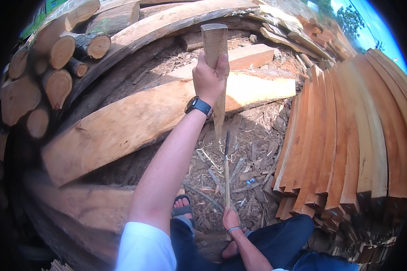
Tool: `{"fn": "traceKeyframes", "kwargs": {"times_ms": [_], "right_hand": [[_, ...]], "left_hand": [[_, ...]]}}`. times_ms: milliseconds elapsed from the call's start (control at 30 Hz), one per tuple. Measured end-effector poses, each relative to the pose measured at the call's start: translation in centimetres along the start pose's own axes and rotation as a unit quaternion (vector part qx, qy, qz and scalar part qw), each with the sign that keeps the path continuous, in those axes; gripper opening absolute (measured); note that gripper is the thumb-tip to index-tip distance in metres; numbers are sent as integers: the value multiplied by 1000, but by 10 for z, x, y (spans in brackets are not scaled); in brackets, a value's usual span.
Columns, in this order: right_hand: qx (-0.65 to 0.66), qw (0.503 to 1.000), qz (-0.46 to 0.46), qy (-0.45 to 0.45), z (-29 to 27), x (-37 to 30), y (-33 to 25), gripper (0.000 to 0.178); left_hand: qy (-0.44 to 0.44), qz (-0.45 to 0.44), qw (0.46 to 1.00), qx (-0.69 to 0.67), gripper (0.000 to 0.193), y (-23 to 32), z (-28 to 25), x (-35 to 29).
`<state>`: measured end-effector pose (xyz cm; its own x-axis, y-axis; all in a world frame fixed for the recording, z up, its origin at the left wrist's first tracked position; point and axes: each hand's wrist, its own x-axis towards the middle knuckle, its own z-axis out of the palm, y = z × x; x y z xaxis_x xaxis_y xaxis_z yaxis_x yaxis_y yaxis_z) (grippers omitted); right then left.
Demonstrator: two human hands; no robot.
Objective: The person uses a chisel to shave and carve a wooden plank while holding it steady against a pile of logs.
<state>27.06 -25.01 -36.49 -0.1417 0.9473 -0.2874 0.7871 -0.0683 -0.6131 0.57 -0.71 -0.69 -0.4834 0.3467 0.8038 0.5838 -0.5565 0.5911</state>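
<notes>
My left hand is raised in front of me, closed around a wooden stake. The stake is upright, broad and flat at the top, tapering to a thin lower end near the ground. Low in the middle, my right hand grips the near end of a long wooden-handled tool. Its far end is narrow and dark, close to the stake's tip; the tool's exact kind cannot be made out. A thick sawn slab lies behind the left wrist.
Cut logs are piled at the left. Reddish sawn planks form a stack at the right. A long curved timber spans the back. Wood chips and bark cover the ground. My sandaled foot shows below, beside another slab.
</notes>
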Motion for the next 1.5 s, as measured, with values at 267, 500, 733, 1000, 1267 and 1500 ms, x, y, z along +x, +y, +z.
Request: {"fn": "traceKeyframes", "kwargs": {"times_ms": [267,500,733,1000,1267,1500], "right_hand": [[-36,999,-1,-26,7,1,13,39],[-30,997,-12,-73,4,17,26,39],[58,998,15,23,-10,5,-15,39],[-6,1000,-2,-2,2,3,1,40],[-37,998,7,-49,4,9,25,42],[64,996,9,-58,18,5,27,42]], "left_hand": [[6,-2,1000,2,57,1,3,1],[-3,-4,1000,3,57,6,7,-1],[-5,-5,1000,12,57,1,3,-2],[13,-3,1000,-1,59,-5,3,-1],[9,-7,1000,17,60,-1,3,-1],[-18,-11,1000,17,60,-1,4,-2]]}}
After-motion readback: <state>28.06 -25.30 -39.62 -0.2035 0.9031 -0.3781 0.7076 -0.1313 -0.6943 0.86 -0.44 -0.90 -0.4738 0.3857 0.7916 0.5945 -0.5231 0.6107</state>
